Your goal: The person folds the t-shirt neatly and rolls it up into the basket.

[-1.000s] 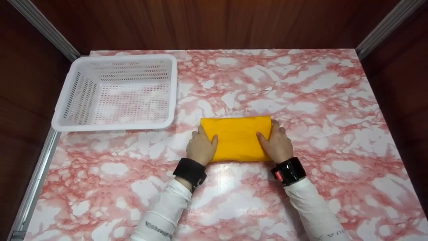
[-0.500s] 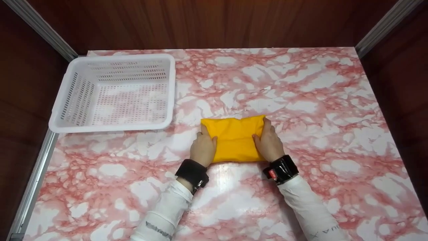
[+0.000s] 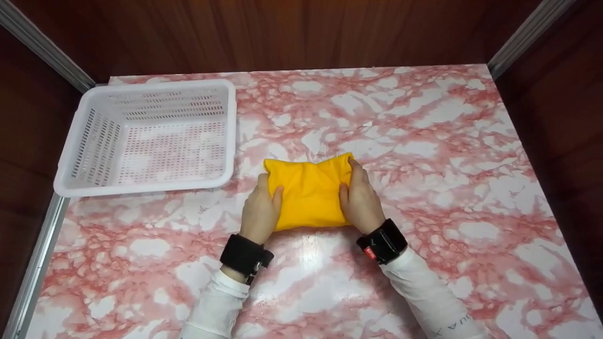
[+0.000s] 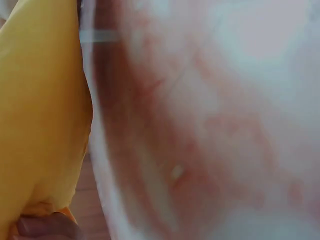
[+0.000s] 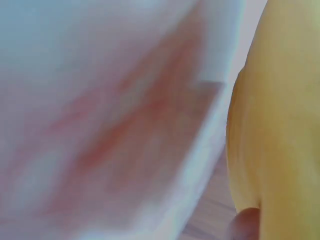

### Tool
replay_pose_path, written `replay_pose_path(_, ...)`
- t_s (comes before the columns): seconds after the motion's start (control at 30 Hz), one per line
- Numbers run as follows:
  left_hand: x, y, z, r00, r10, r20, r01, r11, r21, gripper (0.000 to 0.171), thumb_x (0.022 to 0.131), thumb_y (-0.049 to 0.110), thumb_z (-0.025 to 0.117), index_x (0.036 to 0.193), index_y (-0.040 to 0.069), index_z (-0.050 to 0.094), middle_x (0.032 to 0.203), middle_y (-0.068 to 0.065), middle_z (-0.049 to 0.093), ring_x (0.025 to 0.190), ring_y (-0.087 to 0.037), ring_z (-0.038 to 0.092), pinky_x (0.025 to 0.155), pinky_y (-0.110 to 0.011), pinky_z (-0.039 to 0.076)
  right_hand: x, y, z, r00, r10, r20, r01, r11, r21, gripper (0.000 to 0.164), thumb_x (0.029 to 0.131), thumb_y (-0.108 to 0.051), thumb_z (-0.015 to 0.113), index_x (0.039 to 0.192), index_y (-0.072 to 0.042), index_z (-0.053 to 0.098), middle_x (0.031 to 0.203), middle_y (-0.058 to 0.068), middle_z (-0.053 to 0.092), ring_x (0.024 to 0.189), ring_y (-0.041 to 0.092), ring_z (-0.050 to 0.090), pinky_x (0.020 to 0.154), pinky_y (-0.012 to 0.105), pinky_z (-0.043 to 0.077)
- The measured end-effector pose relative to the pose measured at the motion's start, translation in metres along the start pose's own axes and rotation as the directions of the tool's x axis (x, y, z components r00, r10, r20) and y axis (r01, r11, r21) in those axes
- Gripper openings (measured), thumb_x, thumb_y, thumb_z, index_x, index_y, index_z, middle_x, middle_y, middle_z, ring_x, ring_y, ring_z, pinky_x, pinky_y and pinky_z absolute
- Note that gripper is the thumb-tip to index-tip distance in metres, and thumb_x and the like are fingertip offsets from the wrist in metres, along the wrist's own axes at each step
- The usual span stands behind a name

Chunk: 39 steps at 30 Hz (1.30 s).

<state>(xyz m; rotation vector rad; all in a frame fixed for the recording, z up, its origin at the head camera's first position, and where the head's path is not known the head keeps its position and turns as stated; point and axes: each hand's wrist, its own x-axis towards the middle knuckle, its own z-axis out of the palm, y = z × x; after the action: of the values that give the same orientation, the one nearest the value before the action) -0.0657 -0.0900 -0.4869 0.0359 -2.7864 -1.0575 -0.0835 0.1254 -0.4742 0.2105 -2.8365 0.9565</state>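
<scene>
A folded yellow cloth [image 3: 311,195] is held between both hands over the marbled table. My left hand [image 3: 261,212] grips its left side, thumb on top and the other fingers partly hidden at the edge. The right hand [image 3: 362,200] grips the opposite side in the same way. The cloth's top edge sags in the middle, and its far corners stand up. In the left wrist view the yellow cloth [image 4: 40,110] fills the left side, with a fingertip at the bottom. From the right wrist, the cloth [image 5: 280,115] shows along the right side above another fingertip.
A white perforated plastic basket [image 3: 228,136] stands at the table's back left, with nothing in it. The table [image 3: 424,188] has a red and white marbled top. Dark wooden panels [image 3: 301,33] and metal rails [image 3: 532,35] border it.
Both hands have squeezed the cloth narrower, so its top edge buckles. Hands and cloth have shifted left, nearer the basket, while the head view has also shifted slightly.
</scene>
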Motion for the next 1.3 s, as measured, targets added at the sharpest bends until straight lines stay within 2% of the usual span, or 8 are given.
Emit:
replay_pose_path(0.17, -0.001, 0.003, -0.042, 0.985, 0.084, -0.153, -0.089, 0.996, -0.030, 0.040, 0.096, 0.028, 0.054, 0.123, 0.000, 0.049, 0.096, -0.024, 0.065, 0.068, -0.036, 0.062, 0.059, -0.045, 0.051, 0.006, -0.034, -0.006, 0.989, -0.125, -0.083, 0.129, 0.991, 0.042, 0.054, 0.091, -0.007, 0.050, 0.141, 0.005, 0.031, 0.139, 0.022, 0.042, 0.104, 0.031, 0.057, 0.078, 0.042, 0.053)
replay_pose_path(0.33, 0.003, -0.002, -0.087, 0.950, 0.120, -0.289, -0.129, 0.992, -0.013, 0.038, 0.094, 0.028, 0.057, 0.115, -0.003, 0.052, 0.090, -0.024, 0.065, 0.072, -0.037, 0.063, 0.061, -0.047, 0.050, 0.022, -0.076, -0.007, 0.968, -0.224, -0.111, 0.232, 0.971, 0.060, 0.054, 0.090, -0.006, 0.050, 0.140, 0.004, 0.032, 0.138, 0.019, 0.043, 0.112, 0.026, 0.053, 0.084, 0.037, 0.052)
replay_pose_path(0.47, 0.013, -0.011, -0.123, 0.928, 0.093, -0.362, -0.097, 0.995, 0.008, 0.039, 0.094, 0.029, 0.058, 0.113, -0.005, 0.052, 0.083, -0.024, 0.063, 0.068, -0.038, 0.060, 0.059, -0.048, 0.047, 0.040, -0.110, -0.001, 0.961, -0.254, -0.104, 0.265, 0.959, 0.102, 0.055, 0.089, -0.006, 0.050, 0.140, 0.001, 0.032, 0.137, 0.017, 0.044, 0.095, 0.024, 0.057, 0.075, 0.034, 0.053)
replay_pose_path(0.63, 0.027, -0.021, -0.156, 0.918, 0.032, -0.395, -0.024, 0.999, 0.026, 0.044, 0.094, 0.035, 0.055, 0.114, -0.004, 0.051, 0.083, -0.023, 0.061, 0.068, -0.039, 0.057, 0.061, -0.047, 0.042, 0.061, -0.144, 0.011, 0.970, -0.235, -0.058, 0.241, 0.956, 0.168, 0.057, 0.087, -0.008, 0.051, 0.140, -0.005, 0.031, 0.131, 0.013, 0.046, 0.071, 0.021, 0.053, 0.060, 0.029, 0.050)
replay_pose_path(0.8, 0.038, -0.036, -0.175, 0.904, -0.030, -0.427, 0.060, 0.997, 0.056, 0.045, 0.094, 0.038, 0.054, 0.117, -0.001, 0.051, 0.086, -0.025, 0.061, 0.071, -0.042, 0.055, 0.063, -0.046, 0.036, 0.077, -0.166, 0.028, 0.971, -0.237, 0.030, 0.226, 0.954, 0.195, 0.062, 0.086, -0.010, 0.052, 0.142, -0.010, 0.027, 0.133, 0.010, 0.041, 0.067, 0.016, 0.049, 0.054, 0.021, 0.046)
replay_pose_path(1.0, 0.055, -0.059, -0.193, 0.888, -0.140, -0.437, 0.181, 0.982, 0.052, 0.047, 0.094, 0.040, 0.050, 0.123, 0.002, 0.049, 0.092, -0.026, 0.061, 0.079, -0.042, 0.055, 0.068, -0.044, 0.033, 0.092, -0.192, 0.047, 0.940, -0.315, 0.132, 0.288, 0.939, 0.190, 0.069, 0.086, -0.009, 0.052, 0.147, -0.013, 0.020, 0.121, 0.010, 0.039, 0.065, 0.015, 0.049, 0.053, 0.017, 0.044)
replay_pose_path(1.07, 0.063, -0.066, -0.197, 0.892, -0.161, -0.423, 0.207, 0.976, 0.066, 0.048, 0.095, 0.041, 0.048, 0.124, 0.003, 0.048, 0.094, -0.026, 0.061, 0.081, -0.041, 0.055, 0.070, -0.045, 0.034, 0.097, -0.198, 0.052, 0.926, -0.349, 0.144, 0.320, 0.928, 0.190, 0.068, 0.086, -0.006, 0.052, 0.146, -0.013, 0.021, 0.119, 0.010, 0.038, 0.063, 0.016, 0.049, 0.052, 0.017, 0.045)
replay_pose_path(1.3, 0.084, -0.094, -0.204, 0.920, -0.164, -0.356, 0.224, 0.965, 0.134, 0.046, 0.096, 0.038, 0.047, 0.124, 0.001, 0.045, 0.098, -0.028, 0.059, 0.088, -0.048, 0.054, 0.076, -0.055, 0.036, 0.106, -0.207, 0.081, 0.897, -0.422, 0.131, 0.404, 0.903, 0.144, 0.044, 0.089, 0.005, 0.045, 0.131, -0.006, 0.037, 0.115, 0.010, 0.040, 0.088, 0.019, 0.055, 0.071, 0.019, 0.049)
